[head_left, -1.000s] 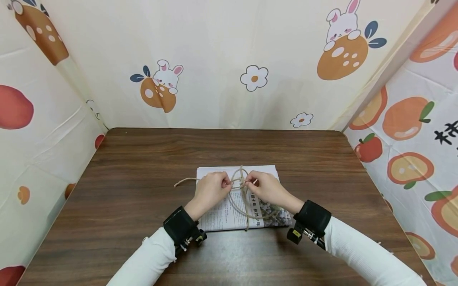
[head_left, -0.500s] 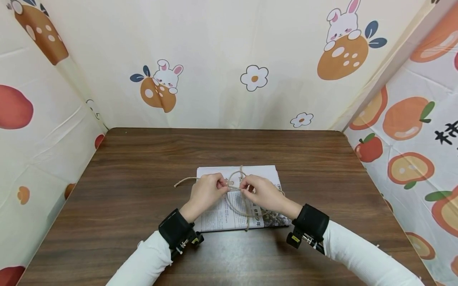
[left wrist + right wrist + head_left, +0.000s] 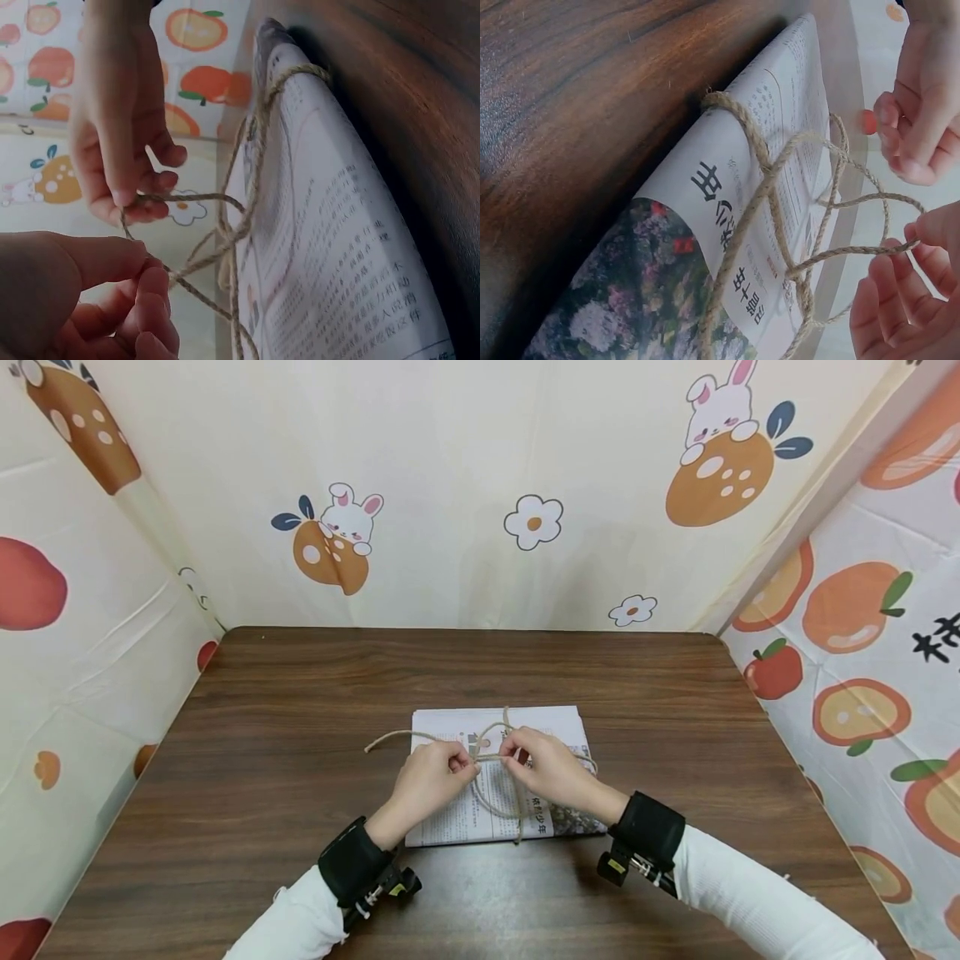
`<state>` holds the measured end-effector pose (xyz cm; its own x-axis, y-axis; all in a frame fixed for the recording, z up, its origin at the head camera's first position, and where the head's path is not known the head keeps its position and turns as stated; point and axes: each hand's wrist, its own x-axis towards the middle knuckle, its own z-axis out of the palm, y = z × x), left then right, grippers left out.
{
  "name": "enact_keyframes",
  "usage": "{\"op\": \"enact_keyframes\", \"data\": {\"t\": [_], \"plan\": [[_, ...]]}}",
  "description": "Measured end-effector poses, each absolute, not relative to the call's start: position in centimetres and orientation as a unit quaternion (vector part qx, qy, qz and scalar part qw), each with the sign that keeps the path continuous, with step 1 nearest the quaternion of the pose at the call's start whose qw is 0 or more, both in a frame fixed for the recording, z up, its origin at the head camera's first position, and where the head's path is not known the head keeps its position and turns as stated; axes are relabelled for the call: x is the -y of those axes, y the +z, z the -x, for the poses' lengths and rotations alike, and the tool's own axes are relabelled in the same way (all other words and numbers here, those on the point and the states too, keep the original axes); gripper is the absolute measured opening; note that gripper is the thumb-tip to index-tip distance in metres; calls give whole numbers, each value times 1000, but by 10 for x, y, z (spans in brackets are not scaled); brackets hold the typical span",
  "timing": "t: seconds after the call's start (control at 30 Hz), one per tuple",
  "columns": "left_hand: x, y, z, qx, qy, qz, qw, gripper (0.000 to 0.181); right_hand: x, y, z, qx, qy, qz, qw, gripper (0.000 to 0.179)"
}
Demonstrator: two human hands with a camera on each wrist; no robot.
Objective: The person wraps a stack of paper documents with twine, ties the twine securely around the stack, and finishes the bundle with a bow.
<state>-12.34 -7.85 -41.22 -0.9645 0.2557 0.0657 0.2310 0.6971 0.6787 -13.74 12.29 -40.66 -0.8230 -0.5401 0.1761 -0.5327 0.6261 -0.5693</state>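
Folded newspapers [image 3: 459, 814] lie in a flat stack on the table, with beige twine [image 3: 491, 800] crossing them and looped loosely on top. My left hand [image 3: 432, 779] pinches a strand of the twine between thumb and fingertips above the stack's left half. To its right, my right hand [image 3: 551, 768] pinches another part of the twine. A short strand runs between both hands' fingertips in the left wrist view, where the left hand [image 3: 112, 292] is nearer. Loose loops of twine [image 3: 757, 202] stand above the printed paper in the right wrist view. The knot's exact crossing is partly hidden by fingers.
The dark wooden table [image 3: 300, 693] extends around the stack. One loose twine end [image 3: 378, 742] sticks out past the stack's left edge. A pale printed curtain [image 3: 450, 460] stands behind, and fruit-patterned cloth [image 3: 855, 710] hangs along the right side.
My left hand has moved down and left, a little toward me. The right hand has shifted slightly left. The twine loop between them has changed shape and the strand lies straighter.
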Motion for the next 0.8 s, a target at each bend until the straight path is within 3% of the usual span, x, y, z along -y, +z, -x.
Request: {"op": "enact_keyframes", "data": {"t": [0.43,0.8], "plan": [[80,-419,128,-900,410,-115,96,24,-120,-417,127,-872,-293,392,-26,9],[78,-427,129,-891,424,-117,113,10,-116,-424,117,-878,-230,417,-42,8]]}}
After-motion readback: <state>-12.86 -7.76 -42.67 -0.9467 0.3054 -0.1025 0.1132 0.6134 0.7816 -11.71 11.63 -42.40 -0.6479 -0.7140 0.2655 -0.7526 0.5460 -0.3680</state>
